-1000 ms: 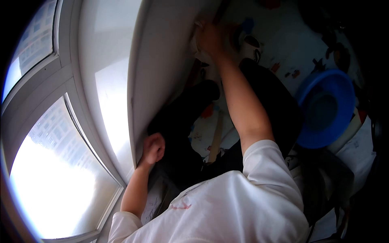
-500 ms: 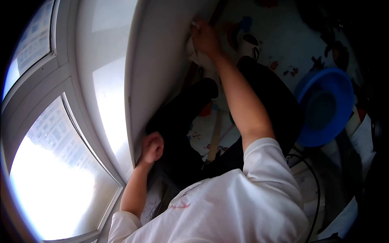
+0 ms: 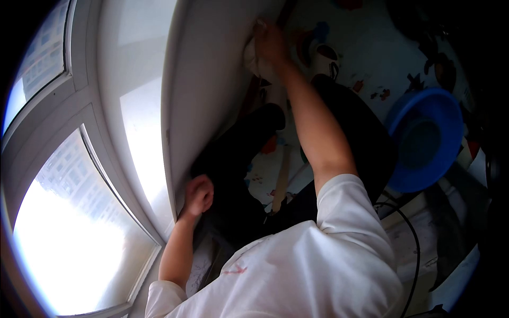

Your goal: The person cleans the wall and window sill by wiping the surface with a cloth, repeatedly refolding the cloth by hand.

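My right hand (image 3: pixel 271 45) is stretched out against the white wall (image 3: pixel 212 69) below the window sill. Its fingers are closed round a pale cloth (image 3: pixel 253 57), part of which hangs below the hand; the rest is hidden by the fingers. My left hand (image 3: pixel 199 195) is curled into a fist beside the lower end of the wall, close to my dark-trousered leg (image 3: pixel 228 153). Nothing shows in that fist.
A blue basin (image 3: pixel 450 122) stands on the patterned floor (image 3: pixel 366 58) to my right. A black cable (image 3: pixel 416 238) curves behind it. On the left is a bright window (image 3: pixel 79 228) with its sill (image 3: pixel 140 122). My shoe (image 3: pixel 324 63) rests near the wall.
My right hand has moved slightly upward along the wall with the cloth. My left fist has stayed almost in place.
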Tool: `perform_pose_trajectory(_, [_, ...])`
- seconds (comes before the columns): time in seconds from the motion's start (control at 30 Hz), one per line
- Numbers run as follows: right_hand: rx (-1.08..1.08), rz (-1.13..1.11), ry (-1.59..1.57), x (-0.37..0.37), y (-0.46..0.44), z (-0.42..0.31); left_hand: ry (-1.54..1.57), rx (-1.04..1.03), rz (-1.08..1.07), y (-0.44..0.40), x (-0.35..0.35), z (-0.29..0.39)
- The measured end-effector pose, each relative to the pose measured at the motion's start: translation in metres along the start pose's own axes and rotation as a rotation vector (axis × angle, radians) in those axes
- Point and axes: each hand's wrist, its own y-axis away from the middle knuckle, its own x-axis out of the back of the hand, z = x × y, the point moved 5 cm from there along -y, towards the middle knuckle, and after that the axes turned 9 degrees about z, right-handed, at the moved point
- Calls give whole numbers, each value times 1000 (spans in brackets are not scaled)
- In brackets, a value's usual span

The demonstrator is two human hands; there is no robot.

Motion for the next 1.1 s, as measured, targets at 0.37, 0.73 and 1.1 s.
perform_pose_trajectory(0.37, [-56,-94,-18,-9,-10,12,0,-26,5,-2,5,-3])
perform_pose_trajectory(0.73, [-2,-41,42,-1,5,-4,69,-36,-8,3,0,2])
perform_pose_trajectory(1.1, [-22,-7,43,-4,-3,-1,40,-61,-16,0,2,1])
